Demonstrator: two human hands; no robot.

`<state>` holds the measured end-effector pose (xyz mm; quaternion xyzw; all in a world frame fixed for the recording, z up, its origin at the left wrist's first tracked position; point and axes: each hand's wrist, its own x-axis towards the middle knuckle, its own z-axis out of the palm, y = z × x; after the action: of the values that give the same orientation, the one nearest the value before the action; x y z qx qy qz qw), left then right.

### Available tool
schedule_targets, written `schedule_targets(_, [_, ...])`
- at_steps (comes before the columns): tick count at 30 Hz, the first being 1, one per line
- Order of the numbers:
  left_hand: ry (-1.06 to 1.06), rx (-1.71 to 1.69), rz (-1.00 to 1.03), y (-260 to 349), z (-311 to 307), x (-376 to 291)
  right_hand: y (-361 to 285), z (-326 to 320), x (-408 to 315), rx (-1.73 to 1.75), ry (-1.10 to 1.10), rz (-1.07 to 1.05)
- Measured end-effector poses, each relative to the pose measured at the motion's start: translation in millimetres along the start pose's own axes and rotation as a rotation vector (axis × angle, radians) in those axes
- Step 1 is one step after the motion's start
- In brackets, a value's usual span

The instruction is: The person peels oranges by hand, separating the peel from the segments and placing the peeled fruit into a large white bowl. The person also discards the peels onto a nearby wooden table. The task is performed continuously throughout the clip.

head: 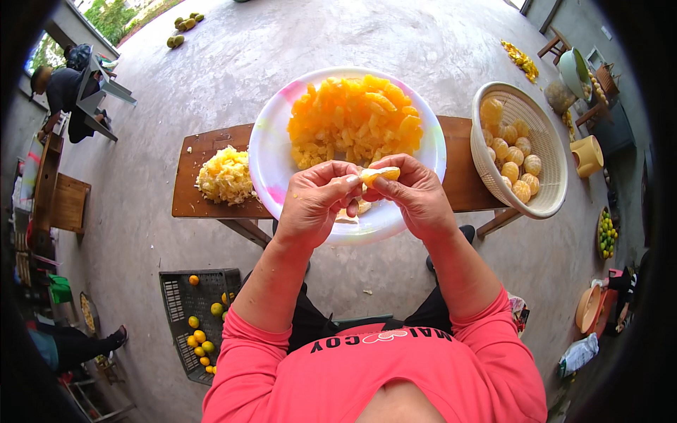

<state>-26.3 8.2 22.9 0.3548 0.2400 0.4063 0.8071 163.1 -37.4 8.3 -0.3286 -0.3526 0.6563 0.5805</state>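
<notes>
Both my hands meet over the near part of a large pale plastic basin (264,132). Between the fingertips of my right hand (415,193) is a citrus segment (385,174) with whitish membrane on it. My left hand (322,198) pinches the segment's left end. Behind the hands, a big heap of peeled orange pulp (354,116) fills the far part of the basin. Under my hands lie a few more segments, partly hidden. Left of the basin, a pile of pale membrane scraps (227,177) rests on the wooden bench (211,143).
A cream mesh basket (550,158) of peeled citrus fruits (514,155) stands at the bench's right end. On the floor at left is a black plastic crate (174,312) with unpeeled fruits (199,336). Other people (66,90) sit towards the room's sides.
</notes>
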Motion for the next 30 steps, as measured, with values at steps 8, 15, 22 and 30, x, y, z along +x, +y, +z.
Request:
schedule_targets(8, [0.082,0.049,0.008,-1,3,0,10,-1,3,0.317,-0.018,0.058])
schedule_targets(15, [0.09,0.244,0.025,-5,-1,1,10,-3,5,0.461,0.105,0.138])
schedule_targets(22, [0.123,0.066,0.053,-9,-5,6,10,-4,4,0.447,0.066,0.133])
schedule_targets(30, [0.009,-0.013,-0.119,-8,-4,4,3,2,2,0.196,0.021,0.066])
